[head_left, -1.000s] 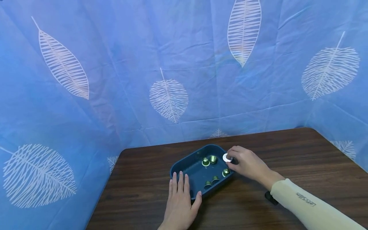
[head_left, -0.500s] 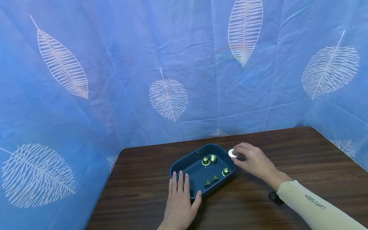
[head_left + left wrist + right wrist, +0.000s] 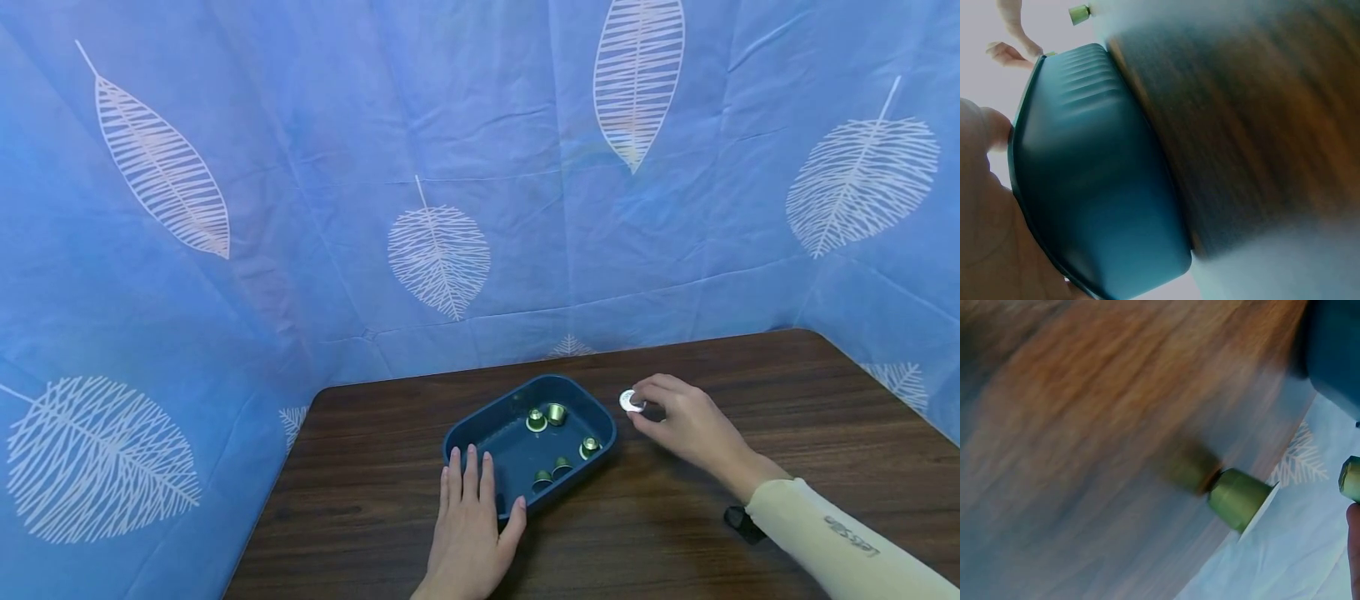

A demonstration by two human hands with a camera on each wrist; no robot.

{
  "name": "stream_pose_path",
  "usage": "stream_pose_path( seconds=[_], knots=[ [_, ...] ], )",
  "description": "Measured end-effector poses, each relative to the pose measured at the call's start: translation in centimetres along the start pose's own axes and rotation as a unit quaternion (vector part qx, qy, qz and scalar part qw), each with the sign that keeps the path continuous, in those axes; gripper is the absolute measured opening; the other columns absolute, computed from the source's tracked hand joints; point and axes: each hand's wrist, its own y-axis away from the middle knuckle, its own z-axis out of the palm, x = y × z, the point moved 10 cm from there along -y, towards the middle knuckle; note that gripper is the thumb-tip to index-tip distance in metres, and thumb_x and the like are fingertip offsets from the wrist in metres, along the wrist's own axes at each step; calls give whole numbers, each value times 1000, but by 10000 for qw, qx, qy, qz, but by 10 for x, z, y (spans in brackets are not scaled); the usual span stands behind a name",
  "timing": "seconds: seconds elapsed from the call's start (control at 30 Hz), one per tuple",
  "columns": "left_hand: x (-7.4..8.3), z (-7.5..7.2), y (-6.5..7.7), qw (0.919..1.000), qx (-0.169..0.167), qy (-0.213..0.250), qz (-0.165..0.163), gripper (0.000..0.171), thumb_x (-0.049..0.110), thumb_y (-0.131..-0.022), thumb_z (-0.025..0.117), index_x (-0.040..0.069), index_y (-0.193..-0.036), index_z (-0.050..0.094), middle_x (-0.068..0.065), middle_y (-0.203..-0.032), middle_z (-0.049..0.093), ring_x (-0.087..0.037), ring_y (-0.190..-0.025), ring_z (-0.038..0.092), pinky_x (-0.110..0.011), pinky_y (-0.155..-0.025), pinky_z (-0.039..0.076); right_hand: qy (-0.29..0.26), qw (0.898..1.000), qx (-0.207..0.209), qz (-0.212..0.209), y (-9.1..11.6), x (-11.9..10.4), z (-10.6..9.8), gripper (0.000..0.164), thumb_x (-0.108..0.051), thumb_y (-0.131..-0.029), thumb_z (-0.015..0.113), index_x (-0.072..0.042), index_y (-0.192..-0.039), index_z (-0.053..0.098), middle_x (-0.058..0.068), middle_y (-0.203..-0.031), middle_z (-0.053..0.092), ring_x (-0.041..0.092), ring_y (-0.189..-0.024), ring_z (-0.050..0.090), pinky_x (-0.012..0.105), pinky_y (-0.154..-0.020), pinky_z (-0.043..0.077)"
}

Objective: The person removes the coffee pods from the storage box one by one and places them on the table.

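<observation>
My right hand (image 3: 693, 425) pinches a green coffee capsule with a pale lid (image 3: 628, 402) between thumb and fingers, just right of the blue tray (image 3: 603, 406). Part of that held capsule (image 3: 1351, 479) shows at the right wrist view's edge, beside a fingertip. A second green capsule (image 3: 1239, 499) stands lid up on the table, hidden in the head view. Inside the tray lie several more: an upright pair (image 3: 546, 418), one at the right (image 3: 590, 447), others along the near wall (image 3: 552, 475). My left hand (image 3: 472, 525) lies with straight fingers over the tray's near-left rim.
A dark wood-grain table (image 3: 360, 483) carries the tray. Behind it hangs a blue cloth (image 3: 330, 208) printed with white leaves. A small black device (image 3: 742, 523) shows below my right sleeve (image 3: 840, 533).
My right hand has moved rightward with the capsule, from over the tray's right rim to beyond it above the table. The left hand and the tray have stayed put.
</observation>
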Motion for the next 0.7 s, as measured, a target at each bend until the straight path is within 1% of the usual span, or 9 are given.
stream_pose_path(
  seconds=[0.2, 0.4, 0.53, 0.7],
  knots=[
    [1, -2, 1, 10000, 59, 48, 25, 84, 65, -107, 46, 5, -166, 40, -20, -178, 26, -43, -169, 13, -64, -134, 18, 126, 9996, -70, 234, 6, 12, -5, 29, -3, -76, 94, -10, -101, 80, 3, -104, 75, 20, -83, 72, 37, -68, 61],
    [2, -2, 1, 10000, 27, -5, 55, 83, 65, -107, 45, 6, -166, 40, -20, -178, 26, -43, -168, 14, -65, -134, 19, 222, 9991, 10, 366, 12, 22, -13, 31, -2, -74, 95, -8, -100, 79, 6, -105, 75, 20, -82, 71, 36, -66, 61],
    [1, -1, 1, 10000, -7, 1, 54, 84, 66, -107, 44, 6, -166, 40, -20, -178, 25, -43, -169, 13, -65, -134, 18, 254, 9983, 22, 522, 16, 30, -19, 32, -2, -73, 96, -10, -100, 79, 5, -107, 75, 19, -83, 70, 35, -66, 61],
    [1, 0, 1, 10000, -2, 25, 53, 83, 66, -107, 44, 7, -166, 40, -20, -179, 25, -43, -169, 12, -65, -134, 17, 270, 9972, 73, 690, 23, 39, -27, 33, -1, -72, 96, -10, -99, 79, 6, -107, 76, 22, -85, 72, 37, -66, 61]
  ],
)
